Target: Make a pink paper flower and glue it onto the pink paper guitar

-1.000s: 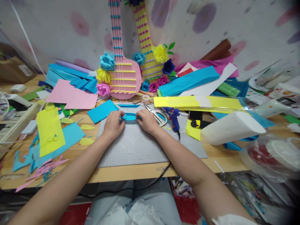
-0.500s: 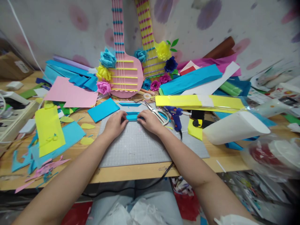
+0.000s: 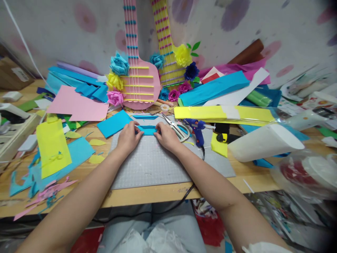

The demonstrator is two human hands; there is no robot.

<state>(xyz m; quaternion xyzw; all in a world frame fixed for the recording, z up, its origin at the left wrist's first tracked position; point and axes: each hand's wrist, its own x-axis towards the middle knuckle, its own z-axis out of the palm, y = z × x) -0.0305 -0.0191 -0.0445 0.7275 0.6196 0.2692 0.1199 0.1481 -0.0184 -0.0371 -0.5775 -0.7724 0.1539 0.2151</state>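
Between my hands a blue strip of folded paper (image 3: 147, 130) lies low over the grey cutting mat (image 3: 151, 165). My left hand (image 3: 129, 136) pinches its left end, fingers curled. At the right end my right hand (image 3: 165, 135) grips it the same way. Just beyond lies another narrow blue paper strip (image 3: 144, 117). A flat blue paper rectangle (image 3: 114, 123) is beside my left hand. Scissors (image 3: 177, 128) with pale handles rest close to my right hand, and a blue glue gun (image 3: 197, 130) is to their right.
A pink paper guitar (image 3: 140, 84) and a yellow one (image 3: 171, 72), with paper flowers, lean at the wall. Paper scraps and a yellow sheet (image 3: 54, 147) are at left. A yellow wrapped roll (image 3: 210, 114) and a white roll (image 3: 265, 143) lie at right.
The blue strip looks a little wider and flatter between my hands, which have moved slightly apart. The head view has shifted slightly.
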